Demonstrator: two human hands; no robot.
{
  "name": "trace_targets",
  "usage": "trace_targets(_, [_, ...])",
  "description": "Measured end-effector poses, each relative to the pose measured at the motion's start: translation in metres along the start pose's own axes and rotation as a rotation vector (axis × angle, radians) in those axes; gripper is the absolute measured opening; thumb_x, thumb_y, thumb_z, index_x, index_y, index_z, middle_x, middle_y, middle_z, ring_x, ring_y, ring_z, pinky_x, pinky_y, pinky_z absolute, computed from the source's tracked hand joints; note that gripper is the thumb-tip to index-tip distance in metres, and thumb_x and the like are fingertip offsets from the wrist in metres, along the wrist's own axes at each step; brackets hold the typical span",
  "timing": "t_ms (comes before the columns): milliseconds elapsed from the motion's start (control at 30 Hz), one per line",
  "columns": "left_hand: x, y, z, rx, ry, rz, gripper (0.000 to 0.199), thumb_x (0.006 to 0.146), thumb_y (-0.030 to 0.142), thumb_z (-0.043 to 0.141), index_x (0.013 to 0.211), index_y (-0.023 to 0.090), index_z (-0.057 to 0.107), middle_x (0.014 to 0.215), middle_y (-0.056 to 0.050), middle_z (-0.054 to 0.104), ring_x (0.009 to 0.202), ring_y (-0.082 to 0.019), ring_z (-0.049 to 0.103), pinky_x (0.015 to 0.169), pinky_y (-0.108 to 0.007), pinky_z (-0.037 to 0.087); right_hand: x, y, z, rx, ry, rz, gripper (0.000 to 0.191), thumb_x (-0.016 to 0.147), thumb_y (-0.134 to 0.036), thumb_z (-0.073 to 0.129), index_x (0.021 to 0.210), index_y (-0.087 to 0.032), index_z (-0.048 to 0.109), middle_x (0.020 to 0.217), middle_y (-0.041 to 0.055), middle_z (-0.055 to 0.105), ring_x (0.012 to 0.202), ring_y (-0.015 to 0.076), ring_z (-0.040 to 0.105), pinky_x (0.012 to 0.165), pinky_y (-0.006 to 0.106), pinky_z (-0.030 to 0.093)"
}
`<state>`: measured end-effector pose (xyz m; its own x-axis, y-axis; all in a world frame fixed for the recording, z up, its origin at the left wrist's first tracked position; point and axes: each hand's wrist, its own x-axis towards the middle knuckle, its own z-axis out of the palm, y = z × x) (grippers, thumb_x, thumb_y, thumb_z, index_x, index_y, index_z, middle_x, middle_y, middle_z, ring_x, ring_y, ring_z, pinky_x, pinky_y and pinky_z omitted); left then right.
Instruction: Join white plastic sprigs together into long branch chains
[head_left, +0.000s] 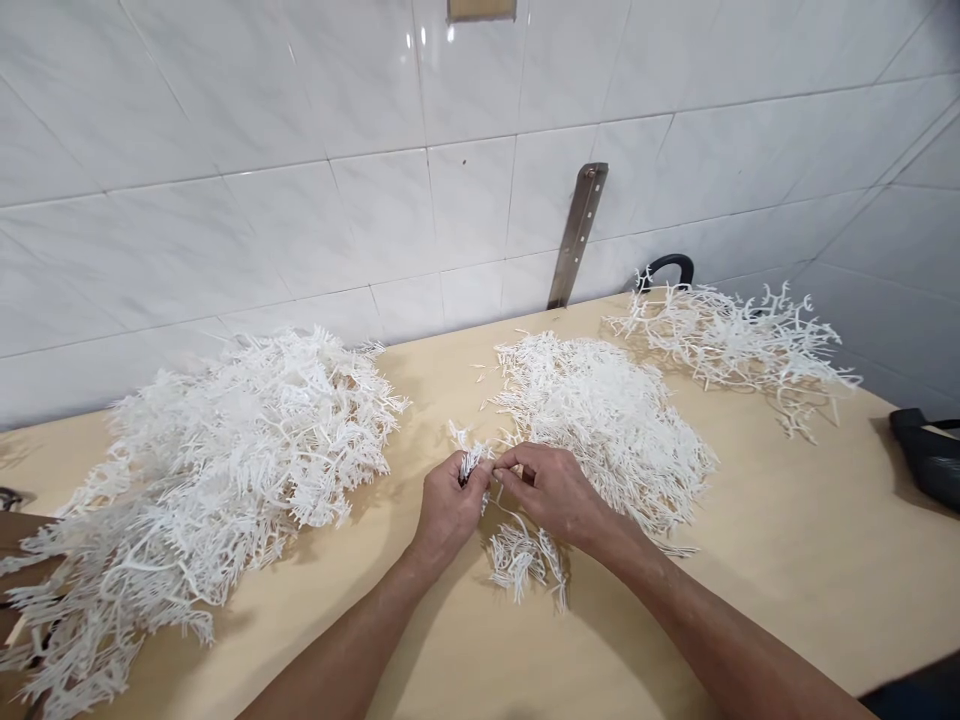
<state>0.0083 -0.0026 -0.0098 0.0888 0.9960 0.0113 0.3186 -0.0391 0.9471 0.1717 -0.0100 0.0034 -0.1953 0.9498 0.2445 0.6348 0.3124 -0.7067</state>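
Observation:
My left hand (451,502) is closed round a white branched plastic sprig (475,459), whose fine tips stick out above the thumb. My right hand (553,490) meets it, thumb and forefinger pinched together at the sprig's edge; what they grip is too small to make out. A thin stem hangs below the hands towards a small drooping cluster of white sprigs (519,560). Just beyond my right hand lies a heap of small loose white pieces (600,410).
A big pile of white branched sprigs (247,450) covers the left of the wooden table (787,530). Barer white stems (742,340) lie at the back right, before a black curved handle (671,262). A metal strip (579,235) leans on the tiled wall. A black object (930,455) sits far right.

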Motion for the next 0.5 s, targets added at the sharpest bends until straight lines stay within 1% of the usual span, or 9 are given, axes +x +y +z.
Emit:
trace_targets(133, [0.0,0.0,0.001,0.01,0.025,-0.008,0.036,0.084,0.045,0.057,0.062,0.019,0.047,0.056,0.005,0.041,0.056,-0.011,0.037,0.054,-0.023,0.03,-0.004,0.005,0.009,0.011,0.046,-0.035,0.017,0.089,-0.02,0.056,0.088,-0.021,0.072,0.077,0.0016,0.07,0.061,0.0141,0.059,0.06,0.027,0.046])
trace_targets(233, [0.0,0.0,0.001,0.038,0.06,0.004,0.036,0.083,0.044,0.056,0.06,0.02,0.043,0.055,0.005,0.039,0.056,-0.011,0.035,0.053,-0.023,0.028,-0.007,0.007,0.016,0.005,0.075,-0.047,0.017,0.09,-0.022,0.054,0.087,-0.02,0.07,0.077,0.0026,0.07,0.062,0.0143,0.059,0.061,0.028,0.046])
trace_targets(367, [0.0,-0.002,0.002,0.074,0.076,0.026,0.035,0.084,0.043,0.054,0.061,0.02,0.04,0.056,0.006,0.038,0.055,-0.011,0.035,0.054,-0.024,0.028,-0.007,0.005,0.02,0.004,0.07,-0.027,0.016,0.088,-0.019,0.055,0.084,-0.02,0.07,0.074,0.0016,0.069,0.063,0.0148,0.06,0.061,0.027,0.046])
trace_targets(500, [-0.002,-0.006,0.004,0.103,0.091,0.055,0.035,0.084,0.041,0.055,0.062,0.021,0.038,0.056,0.006,0.038,0.055,-0.011,0.034,0.053,-0.024,0.027,-0.006,0.004,0.023,0.038,0.066,0.04,0.014,0.085,-0.018,0.056,0.081,-0.02,0.07,0.072,0.0015,0.069,0.063,0.0153,0.061,0.059,0.027,0.045])
